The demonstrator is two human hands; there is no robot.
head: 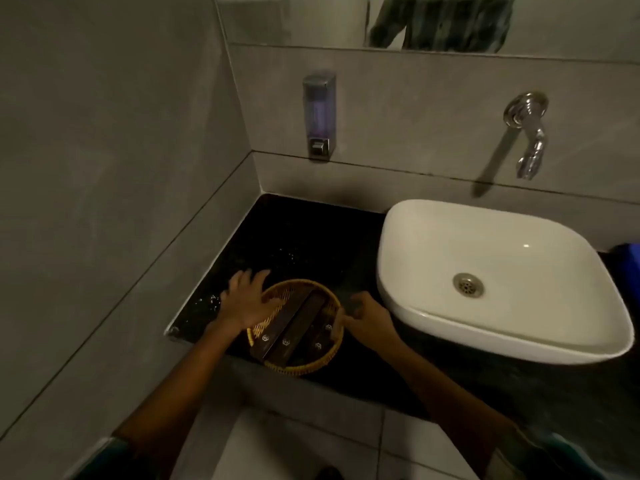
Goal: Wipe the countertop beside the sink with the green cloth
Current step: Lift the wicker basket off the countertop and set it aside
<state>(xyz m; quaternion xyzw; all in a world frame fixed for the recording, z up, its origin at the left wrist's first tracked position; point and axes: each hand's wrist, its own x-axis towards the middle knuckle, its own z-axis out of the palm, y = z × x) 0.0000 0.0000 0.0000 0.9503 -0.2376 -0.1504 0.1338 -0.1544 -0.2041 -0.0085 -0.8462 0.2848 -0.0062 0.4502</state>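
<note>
The black countertop [304,237] runs left of the white sink [433,323]. Near its front edge stands a round wicker basket [311,363] holding dark flat boxes [294,327]. My left hand [244,299] lies over the basket's left rim, thumb inside and fingers spread outside. My right hand [367,317] curls around the right rim. A small dark bunch [354,304] shows at the right hand's fingertips; the light is too dim to tell whether it is the green cloth. Pale specks dot the countertop left of the basket.
Grey tiled walls close the counter at the left and back. A soap dispenser [319,114] and a chrome tap [528,133] hang on the back wall. A blue object [628,254] sits right of the sink. The mirror [450,19] reflects a person's checked shirt.
</note>
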